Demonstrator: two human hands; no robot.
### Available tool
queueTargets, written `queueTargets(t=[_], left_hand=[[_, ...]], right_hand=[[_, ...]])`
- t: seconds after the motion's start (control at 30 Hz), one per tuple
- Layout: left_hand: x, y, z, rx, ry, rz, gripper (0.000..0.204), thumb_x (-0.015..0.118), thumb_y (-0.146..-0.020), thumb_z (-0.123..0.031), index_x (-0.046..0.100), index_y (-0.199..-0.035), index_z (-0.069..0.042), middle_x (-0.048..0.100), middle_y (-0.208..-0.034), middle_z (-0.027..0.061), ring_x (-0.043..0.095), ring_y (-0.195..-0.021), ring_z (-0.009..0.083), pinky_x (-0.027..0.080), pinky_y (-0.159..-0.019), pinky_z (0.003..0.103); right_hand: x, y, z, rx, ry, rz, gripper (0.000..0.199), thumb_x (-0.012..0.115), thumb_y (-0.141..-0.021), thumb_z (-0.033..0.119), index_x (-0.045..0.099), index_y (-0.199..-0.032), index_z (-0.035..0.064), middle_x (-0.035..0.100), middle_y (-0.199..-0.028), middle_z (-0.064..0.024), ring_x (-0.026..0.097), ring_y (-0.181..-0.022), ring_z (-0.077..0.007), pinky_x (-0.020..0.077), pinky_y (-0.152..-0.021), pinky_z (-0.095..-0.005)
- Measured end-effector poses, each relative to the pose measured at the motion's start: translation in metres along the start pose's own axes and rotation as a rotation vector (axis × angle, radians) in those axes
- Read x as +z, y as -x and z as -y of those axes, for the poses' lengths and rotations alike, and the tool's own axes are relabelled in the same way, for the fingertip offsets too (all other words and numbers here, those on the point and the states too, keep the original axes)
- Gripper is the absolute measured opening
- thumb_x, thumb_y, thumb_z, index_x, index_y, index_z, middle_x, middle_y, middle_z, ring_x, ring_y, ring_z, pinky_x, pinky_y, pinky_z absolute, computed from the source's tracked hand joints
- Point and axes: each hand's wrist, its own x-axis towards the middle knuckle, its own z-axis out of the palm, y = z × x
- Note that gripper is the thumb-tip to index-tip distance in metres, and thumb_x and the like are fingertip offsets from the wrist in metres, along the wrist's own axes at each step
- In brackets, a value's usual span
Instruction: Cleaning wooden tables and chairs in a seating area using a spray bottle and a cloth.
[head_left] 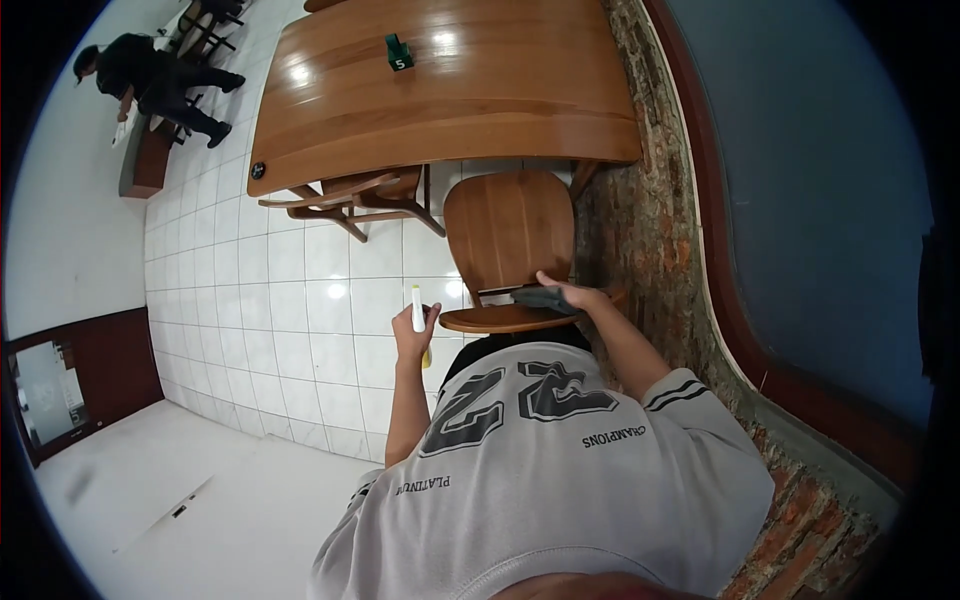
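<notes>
A wooden chair has its broad brown seat [508,225] toward the table and its curved backrest [495,320] close to my body. My right hand [575,294] grips a dark grey cloth [541,298] against the backrest's inner side, above the rear of the seat; its thumb points up and the fingers are mostly hidden. Left of the chair, my left hand [408,338] is closed around a spray bottle [417,310] with a white and yellow head. A bit of its yellow lower part shows below the hand, and the rest is hidden.
A long wooden table [450,120] stands ahead, bearing a small green number stand [398,52] and a round black item [258,170]. Another wooden chair [375,192] is tucked in at left. A brick wall [655,260] runs close along my right. Far left, a person in dark clothes [150,85] bends over furniture.
</notes>
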Motion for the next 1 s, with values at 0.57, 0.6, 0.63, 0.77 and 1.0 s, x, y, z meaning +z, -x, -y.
queueTargets(t=[0.57,0.6,0.63,0.77,1.0], left_hand=[[0.047,0.003,0.059,-0.111,-0.014,0.094,0.025,0.08,-0.081,-0.029,0.077,-0.09,-0.006,0.073,-0.076,0.0141,0.073,-0.073,0.0279,0.056,-0.069,0.038],[0.047,0.005,0.064,-0.143,0.023,0.091,0.024,0.079,-0.081,-0.028,0.078,-0.091,-0.006,0.073,-0.076,0.0135,0.073,-0.073,0.0277,0.056,-0.07,0.038],[0.048,0.005,0.069,-0.176,0.059,0.085,0.023,0.079,-0.081,-0.027,0.078,-0.092,-0.006,0.073,-0.076,0.013,0.073,-0.074,0.0275,0.057,-0.071,0.037],[0.054,-0.014,0.067,-0.285,0.041,0.234,0.023,0.077,-0.081,-0.026,0.078,-0.093,-0.007,0.074,-0.079,0.0125,0.073,-0.075,0.0271,0.057,-0.072,0.037],[0.049,-0.018,0.078,-0.196,0.033,0.333,0.023,0.076,-0.082,-0.027,0.078,-0.093,-0.006,0.075,-0.081,0.0125,0.073,-0.077,0.0258,0.057,-0.074,0.037]], right_hand=[[-0.085,-0.021,-0.055,0.533,0.939,-0.148,0.064,0.048,-0.095,0.056,0.057,-0.143,0.0142,0.051,-0.151,-0.0136,0.05,-0.137,-0.0351,0.0412,-0.112,-0.0495],[-0.086,-0.009,-0.045,0.512,0.93,-0.195,0.061,0.049,-0.095,0.05,0.062,-0.138,0.0086,0.054,-0.148,-0.0153,0.054,-0.134,-0.0343,0.0459,-0.108,-0.0475],[-0.088,-0.015,-0.047,0.512,0.945,-0.196,0.061,0.049,-0.095,0.05,0.062,-0.138,0.0086,0.054,-0.148,-0.0153,0.054,-0.134,-0.0343,0.0459,-0.108,-0.0475],[-0.098,-0.03,-0.078,0.561,0.985,-0.21,0.06,0.048,-0.095,0.047,0.062,-0.136,0.0048,0.055,-0.146,-0.0179,0.054,-0.133,-0.0333,0.0464,-0.107,-0.0423],[-0.089,-0.033,-0.075,0.609,0.918,-0.269,0.047,0.043,-0.098,0.031,0.065,-0.135,0.0109,0.058,-0.145,-0.0101,0.058,-0.13,-0.0303,0.0485,-0.104,-0.0407]])
